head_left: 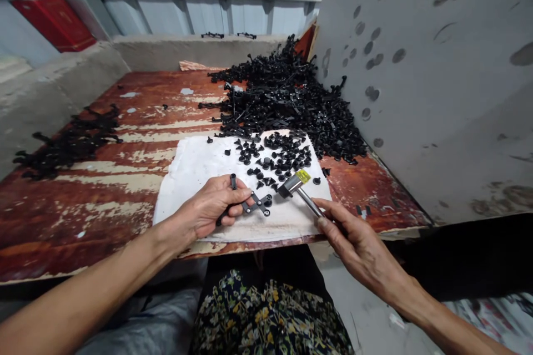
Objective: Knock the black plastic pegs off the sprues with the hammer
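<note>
My left hand [220, 202] is closed around a black jointed bracket [258, 205] with crossing flat arms and small bright rivets. Its outer end reaches right, low over a white cloth [187, 177]. My right hand [347, 233] grips the metal handle of a small hammer [310, 202], whose head points up and left and carries a yellow label. The hammer head is a short way to the right of the bracket, apart from it. Just beyond both hands, many small black round-headed caps [287, 158] are scattered across the cloth.
Behind the cloth rises a big heap of black jointed parts [275, 100]. A smaller pile of similar parts [70, 141] lies at the left of the worn red-brown table [145, 111]. A grey spotted panel [425, 94] borders the right side. A red box [56, 22] sits back left.
</note>
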Demonstrator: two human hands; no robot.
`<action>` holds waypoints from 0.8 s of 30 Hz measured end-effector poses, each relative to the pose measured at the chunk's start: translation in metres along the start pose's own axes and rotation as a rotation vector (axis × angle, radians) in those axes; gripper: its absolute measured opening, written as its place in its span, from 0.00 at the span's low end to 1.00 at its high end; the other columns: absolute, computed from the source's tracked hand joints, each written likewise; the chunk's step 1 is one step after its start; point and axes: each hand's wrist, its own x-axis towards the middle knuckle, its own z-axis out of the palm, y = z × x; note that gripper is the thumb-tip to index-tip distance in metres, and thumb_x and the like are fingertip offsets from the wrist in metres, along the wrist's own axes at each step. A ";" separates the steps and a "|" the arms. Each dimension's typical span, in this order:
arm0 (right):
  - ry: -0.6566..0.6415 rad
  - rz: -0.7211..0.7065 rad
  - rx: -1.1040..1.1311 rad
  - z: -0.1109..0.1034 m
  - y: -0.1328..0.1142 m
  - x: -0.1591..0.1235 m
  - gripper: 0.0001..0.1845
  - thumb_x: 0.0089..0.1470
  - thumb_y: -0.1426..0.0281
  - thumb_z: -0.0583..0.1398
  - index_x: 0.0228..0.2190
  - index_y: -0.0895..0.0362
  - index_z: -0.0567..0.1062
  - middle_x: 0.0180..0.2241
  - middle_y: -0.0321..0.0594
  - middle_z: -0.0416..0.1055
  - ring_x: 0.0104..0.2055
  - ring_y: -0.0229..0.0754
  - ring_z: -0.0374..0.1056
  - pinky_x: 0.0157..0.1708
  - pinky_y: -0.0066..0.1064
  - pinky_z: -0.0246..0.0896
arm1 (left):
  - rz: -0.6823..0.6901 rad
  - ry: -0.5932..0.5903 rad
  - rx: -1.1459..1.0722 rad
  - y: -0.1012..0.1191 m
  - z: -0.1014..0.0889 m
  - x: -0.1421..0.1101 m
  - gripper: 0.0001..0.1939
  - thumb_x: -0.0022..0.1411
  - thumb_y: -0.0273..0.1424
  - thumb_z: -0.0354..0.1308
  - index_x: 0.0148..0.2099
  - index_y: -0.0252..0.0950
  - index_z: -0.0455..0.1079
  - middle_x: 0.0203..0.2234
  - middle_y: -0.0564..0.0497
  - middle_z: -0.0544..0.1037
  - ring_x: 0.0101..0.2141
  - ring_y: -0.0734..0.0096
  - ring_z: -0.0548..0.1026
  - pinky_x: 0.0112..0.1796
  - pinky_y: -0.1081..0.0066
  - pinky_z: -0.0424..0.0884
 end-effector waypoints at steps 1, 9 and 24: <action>-0.004 0.006 0.006 0.000 0.000 0.000 0.19 0.61 0.62 0.53 0.49 0.56 0.73 0.40 0.44 0.77 0.38 0.44 0.73 0.42 0.33 0.69 | -0.003 -0.004 0.002 0.000 0.000 0.000 0.08 0.52 0.19 0.63 0.28 0.31 0.65 0.19 0.52 0.73 0.11 0.87 0.59 0.10 0.87 0.49; -0.005 0.014 0.006 -0.002 -0.004 0.002 0.20 0.59 0.61 0.52 0.48 0.56 0.74 0.37 0.45 0.76 0.37 0.46 0.73 0.43 0.37 0.69 | 0.003 0.020 0.013 -0.001 0.000 0.003 0.09 0.51 0.19 0.64 0.26 0.30 0.67 0.20 0.51 0.74 0.11 0.88 0.59 0.10 0.87 0.48; -0.003 0.016 0.020 -0.003 -0.006 0.002 0.18 0.60 0.63 0.53 0.47 0.56 0.74 0.37 0.44 0.77 0.36 0.44 0.73 0.39 0.33 0.69 | -0.026 0.047 0.010 0.000 0.001 0.004 0.09 0.53 0.17 0.61 0.23 0.29 0.67 0.19 0.50 0.74 0.11 0.88 0.59 0.09 0.88 0.48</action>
